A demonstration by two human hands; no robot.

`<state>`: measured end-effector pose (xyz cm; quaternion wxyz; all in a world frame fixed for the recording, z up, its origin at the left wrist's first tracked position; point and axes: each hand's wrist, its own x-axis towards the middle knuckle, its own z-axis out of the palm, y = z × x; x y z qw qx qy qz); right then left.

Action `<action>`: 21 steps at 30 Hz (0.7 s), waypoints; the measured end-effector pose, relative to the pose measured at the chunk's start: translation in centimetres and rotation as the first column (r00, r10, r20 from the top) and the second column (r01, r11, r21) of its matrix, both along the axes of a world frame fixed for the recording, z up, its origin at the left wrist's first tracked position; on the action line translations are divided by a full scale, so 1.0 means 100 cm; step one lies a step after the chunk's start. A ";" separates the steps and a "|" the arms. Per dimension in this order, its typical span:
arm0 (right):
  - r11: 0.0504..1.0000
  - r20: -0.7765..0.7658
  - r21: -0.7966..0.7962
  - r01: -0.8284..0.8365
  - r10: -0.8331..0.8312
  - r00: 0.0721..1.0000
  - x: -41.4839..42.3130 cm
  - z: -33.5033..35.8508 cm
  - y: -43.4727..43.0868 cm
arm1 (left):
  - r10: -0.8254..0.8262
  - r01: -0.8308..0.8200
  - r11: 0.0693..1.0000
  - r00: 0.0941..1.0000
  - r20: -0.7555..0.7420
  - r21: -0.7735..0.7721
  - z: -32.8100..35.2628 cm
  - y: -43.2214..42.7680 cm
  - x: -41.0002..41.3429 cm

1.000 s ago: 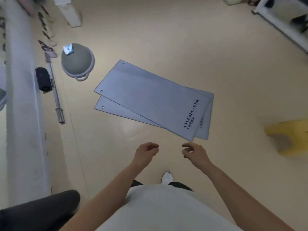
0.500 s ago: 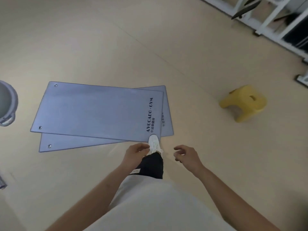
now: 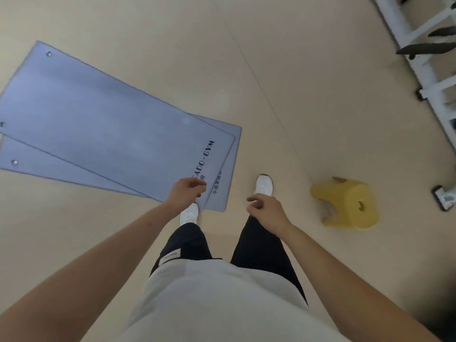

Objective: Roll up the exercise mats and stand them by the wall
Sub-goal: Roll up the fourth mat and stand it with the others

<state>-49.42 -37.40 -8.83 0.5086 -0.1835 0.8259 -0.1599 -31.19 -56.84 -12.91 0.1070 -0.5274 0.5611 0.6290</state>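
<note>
Fingers [image 3: 198, 185] of the left hand [image 3: 186, 195], lower centre of the frame: loosely curled toward the thumb, holding nothing. In the picture they overlap the printed near corner of the upper mat. Contact is not evident, and the hand appears to hang in the air above it. Fingers of the right hand [image 3: 267, 211], just right of centre: likewise half-curled and empty, over the right trouser leg. Beyond the hands, two white shoes [image 3: 264, 185] on the floor [image 3: 308, 107]. The left shoe stands at the mats' near edge; whether on it or just beside it cannot be told.

Upper mat [image 3: 111, 124]: grey-blue, flat, running from the left hand to the upper left of the frame, with metal eyelets at its far end. Lower mat [image 3: 47, 166]: same kind, lying beneath and skewed, showing as one strip at the left and another at the right. Neither is rolled.

Handling, as judged: thin foam sheets, light, soft and flexible, likely to spring open if released. The smooth floor may let them slide. The sensible hold is the near short edge of the upper mat, one hand toward each corner, fingers tucked under the lip to start a tight roll.

Right of frame: yellow stool [image 3: 348, 203]. Upper right: white rack [image 3: 419, 62].
</note>
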 end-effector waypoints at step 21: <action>0.320 -0.021 -0.041 -0.946 0.947 0.321 -0.177 -0.460 -0.188 | 0.607 -0.611 0.787 0.743 0.281 -0.085 -0.425 0.112 -0.132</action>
